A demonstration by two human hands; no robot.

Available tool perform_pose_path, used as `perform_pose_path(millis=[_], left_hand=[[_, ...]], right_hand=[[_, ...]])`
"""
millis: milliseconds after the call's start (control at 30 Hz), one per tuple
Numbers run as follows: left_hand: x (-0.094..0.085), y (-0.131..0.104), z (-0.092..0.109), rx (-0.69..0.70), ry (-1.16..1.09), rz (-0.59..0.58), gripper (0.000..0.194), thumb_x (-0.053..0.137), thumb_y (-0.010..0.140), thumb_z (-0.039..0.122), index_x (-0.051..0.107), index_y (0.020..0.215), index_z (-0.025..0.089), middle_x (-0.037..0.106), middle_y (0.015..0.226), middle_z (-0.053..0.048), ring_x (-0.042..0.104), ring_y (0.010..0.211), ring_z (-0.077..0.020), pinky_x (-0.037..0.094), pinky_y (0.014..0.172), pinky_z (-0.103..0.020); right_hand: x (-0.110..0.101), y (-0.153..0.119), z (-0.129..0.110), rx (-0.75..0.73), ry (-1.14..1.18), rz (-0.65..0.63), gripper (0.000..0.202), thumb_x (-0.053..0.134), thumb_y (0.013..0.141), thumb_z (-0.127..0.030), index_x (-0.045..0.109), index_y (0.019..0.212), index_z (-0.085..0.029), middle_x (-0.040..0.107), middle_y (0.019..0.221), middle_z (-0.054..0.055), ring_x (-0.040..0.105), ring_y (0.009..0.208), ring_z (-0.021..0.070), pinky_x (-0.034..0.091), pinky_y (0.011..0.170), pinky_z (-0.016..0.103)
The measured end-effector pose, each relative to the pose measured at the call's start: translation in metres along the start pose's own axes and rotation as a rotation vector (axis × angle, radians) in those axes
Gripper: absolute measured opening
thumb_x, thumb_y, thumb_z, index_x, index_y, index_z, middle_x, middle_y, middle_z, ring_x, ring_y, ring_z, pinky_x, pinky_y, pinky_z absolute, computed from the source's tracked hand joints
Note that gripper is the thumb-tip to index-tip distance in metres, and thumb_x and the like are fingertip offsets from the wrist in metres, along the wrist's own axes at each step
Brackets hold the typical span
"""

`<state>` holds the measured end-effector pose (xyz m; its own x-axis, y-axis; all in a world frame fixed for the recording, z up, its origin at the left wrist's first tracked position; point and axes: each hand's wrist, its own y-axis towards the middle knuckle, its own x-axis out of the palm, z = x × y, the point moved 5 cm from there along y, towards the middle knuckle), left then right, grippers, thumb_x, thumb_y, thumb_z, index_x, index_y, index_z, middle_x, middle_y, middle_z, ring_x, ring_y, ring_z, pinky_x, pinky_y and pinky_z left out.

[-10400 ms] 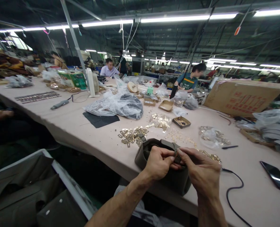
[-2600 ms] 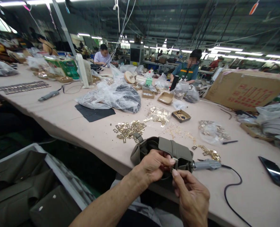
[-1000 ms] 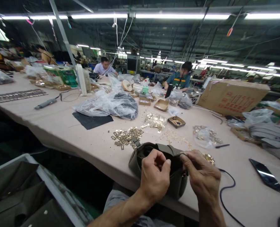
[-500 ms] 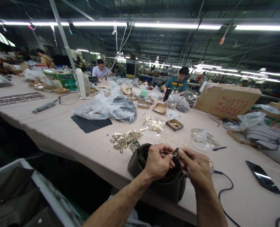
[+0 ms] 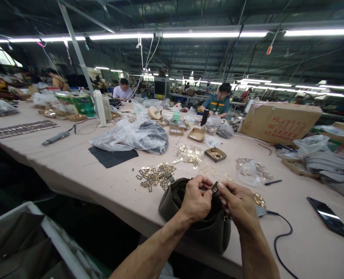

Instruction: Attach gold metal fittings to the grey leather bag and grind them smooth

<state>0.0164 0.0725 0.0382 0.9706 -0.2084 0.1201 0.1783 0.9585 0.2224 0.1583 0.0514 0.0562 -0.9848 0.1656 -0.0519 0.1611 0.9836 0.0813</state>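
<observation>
A dark olive handbag (image 5: 167,201) stands at the table's front edge, its top gaping. Above its opening, my left hand (image 5: 197,198) is closed, thumb and fingers pinching at a small metal buckle (image 5: 215,187) on the bag's tab. My right hand (image 5: 238,199) grips the same tab from the other side, thumb on top. The fingers hide most of the tab. Just beyond the bag lies a loose pile of brass rectangular frames (image 5: 156,175). Some small gold pieces (image 5: 259,200) lie to the right of my right hand.
A plastic bag of gold plates (image 5: 189,155) and a small cardboard tray (image 5: 215,154) lie farther back. A phone (image 5: 331,217), a pen (image 5: 273,182) and a black cable (image 5: 288,232) are on the right. A white crate (image 5: 55,236) stands lower left. Co-workers sit across the table.
Both hands stay at the buckle with only slight finger shifts. The camera view has moved a little, uncovering more of the gold pieces and a grey tool end beside my right hand.
</observation>
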Motion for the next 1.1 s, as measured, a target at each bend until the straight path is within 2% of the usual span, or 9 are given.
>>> perform_pose_path(millis=[100,167,267,433,600,733,867,1000,1100], left_hand=[[0.007,-0.001,-0.001,-0.034,-0.053,-0.114,0.026,0.065,0.089,0.023,0.064,0.115,0.017,0.074,0.096,-0.007,0.068,0.061,-0.0131,0.053,0.055,-0.022],[0.007,-0.001,0.000,-0.039,-0.052,-0.103,0.024,0.065,0.088,0.022,0.065,0.112,0.017,0.074,0.089,-0.005,0.066,0.059,-0.0128,0.052,0.055,-0.022],[0.007,0.000,0.000,-0.044,-0.028,-0.055,0.017,0.067,0.084,0.017,0.066,0.101,0.016,0.069,0.077,-0.002,0.059,0.050,-0.0097,0.046,0.049,-0.020],[0.009,0.000,-0.002,-0.036,-0.058,-0.062,0.023,0.070,0.085,0.023,0.066,0.107,0.014,0.069,0.079,-0.002,0.061,0.051,-0.0115,0.051,0.048,-0.022],[0.008,0.001,-0.007,0.011,-0.084,-0.069,0.023,0.073,0.089,0.029,0.064,0.103,0.014,0.070,0.075,-0.001,0.061,0.049,-0.0106,0.050,0.047,-0.019],[0.008,-0.003,-0.010,0.077,-0.095,-0.002,0.020,0.073,0.092,0.029,0.060,0.100,0.016,0.071,0.073,0.000,0.061,0.048,-0.0101,0.048,0.047,-0.019],[0.008,-0.008,-0.013,0.178,-0.065,0.056,0.015,0.071,0.095,0.029,0.064,0.099,0.016,0.072,0.076,-0.001,0.063,0.052,-0.0101,0.051,0.051,-0.020],[0.009,-0.006,-0.015,0.202,-0.002,0.020,0.016,0.069,0.097,0.028,0.071,0.104,0.013,0.071,0.070,-0.002,0.068,0.056,-0.0123,0.056,0.058,-0.021],[0.009,-0.002,-0.015,0.154,-0.040,-0.021,0.018,0.070,0.095,0.027,0.071,0.105,0.012,0.074,0.078,-0.006,0.070,0.058,-0.0132,0.057,0.058,-0.022]], right_hand=[[-0.002,0.004,0.004,-0.012,0.045,-0.027,0.051,0.082,0.079,-0.062,0.068,0.081,-0.013,0.044,0.050,-0.005,0.034,0.042,0.0068,0.023,0.040,0.020],[-0.003,0.007,0.006,-0.026,0.024,-0.049,0.051,0.080,0.081,-0.063,0.068,0.079,-0.014,0.045,0.050,-0.004,0.034,0.043,0.0077,0.025,0.042,0.021],[-0.006,0.008,0.000,-0.126,-0.170,-0.013,0.047,0.075,0.086,-0.061,0.072,0.080,-0.014,0.053,0.055,0.000,0.045,0.049,0.0116,0.034,0.048,0.024],[-0.004,0.007,-0.017,-0.298,-0.424,0.073,0.043,0.063,0.094,-0.049,0.068,0.068,-0.016,0.061,0.063,0.002,0.053,0.060,0.0135,0.038,0.057,0.025],[-0.003,0.016,-0.012,-0.234,-0.283,0.032,0.041,0.065,0.090,-0.047,0.065,0.063,-0.016,0.059,0.058,0.001,0.051,0.055,0.0124,0.037,0.054,0.024],[-0.003,0.020,-0.007,-0.183,-0.201,-0.001,0.043,0.068,0.088,-0.049,0.063,0.060,-0.016,0.057,0.054,0.001,0.047,0.051,0.0110,0.033,0.050,0.025],[-0.003,0.023,-0.002,-0.144,-0.168,-0.048,0.044,0.070,0.087,-0.051,0.066,0.062,-0.015,0.062,0.057,0.003,0.051,0.054,0.0115,0.035,0.053,0.024],[-0.006,0.027,0.002,-0.109,-0.134,-0.063,0.045,0.071,0.088,-0.051,0.066,0.062,-0.015,0.059,0.055,0.002,0.046,0.052,0.0100,0.033,0.052,0.024],[-0.008,0.032,0.005,-0.094,-0.120,-0.075,0.046,0.071,0.088,-0.052,0.065,0.061,-0.015,0.059,0.055,0.002,0.047,0.052,0.0103,0.035,0.052,0.024]])
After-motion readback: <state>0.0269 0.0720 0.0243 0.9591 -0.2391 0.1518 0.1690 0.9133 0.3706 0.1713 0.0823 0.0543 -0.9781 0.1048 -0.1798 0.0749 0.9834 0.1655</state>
